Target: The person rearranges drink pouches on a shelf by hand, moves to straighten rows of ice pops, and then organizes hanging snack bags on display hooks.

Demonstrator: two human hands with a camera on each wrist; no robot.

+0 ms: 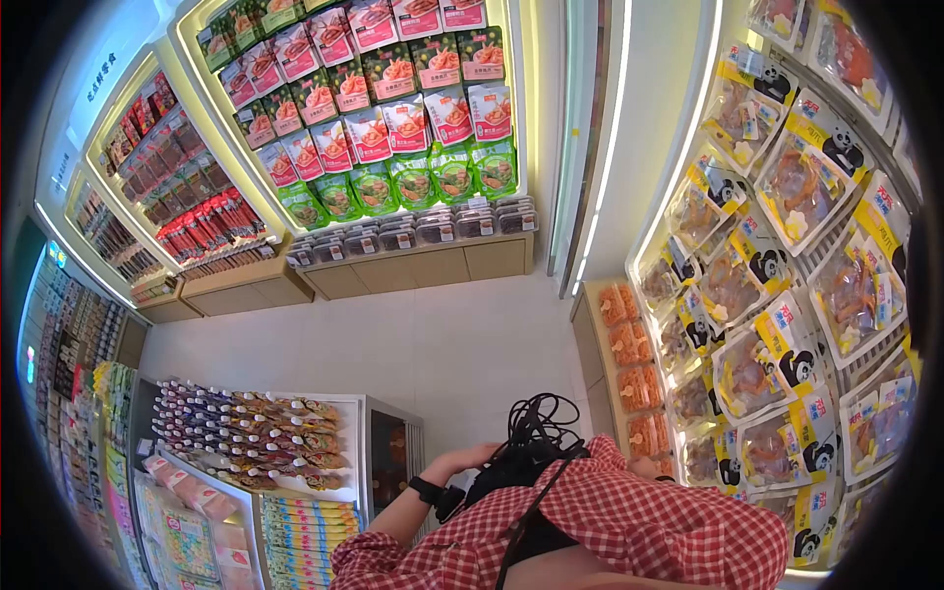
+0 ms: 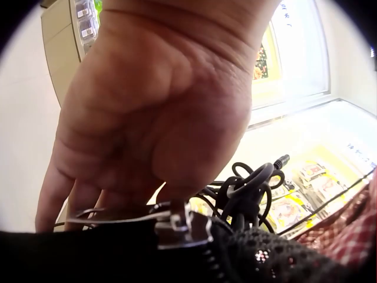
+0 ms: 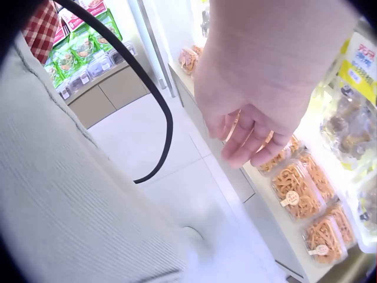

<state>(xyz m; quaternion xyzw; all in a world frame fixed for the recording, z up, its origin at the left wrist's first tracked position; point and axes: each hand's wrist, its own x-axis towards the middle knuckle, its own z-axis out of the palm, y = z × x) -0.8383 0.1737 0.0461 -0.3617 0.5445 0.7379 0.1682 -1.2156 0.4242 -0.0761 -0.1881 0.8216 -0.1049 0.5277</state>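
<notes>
My left hand (image 1: 470,460), with a black band at the wrist, lies at the black bag at my waist, beside a coiled bundle of black cable (image 1: 539,418). In the left wrist view the palm of this left hand (image 2: 150,112) faces the camera, its fingers reach downward, and their tips are hidden behind the dark strap (image 2: 112,253). My right hand (image 3: 256,112) hangs at my side with loosely curled fingers and holds nothing. Behind it, clear plastic boxes of orange shredded food (image 3: 297,191) line a low ledge.
Panda-printed food packs (image 1: 782,354) hang on the lit rack at right. Ahead, a wall shelf holds pink and green pouches (image 1: 374,133) above a row of small boxes (image 1: 462,224). A display stand with bagged snacks (image 1: 256,433) is at left. Pale floor (image 1: 433,339) lies between.
</notes>
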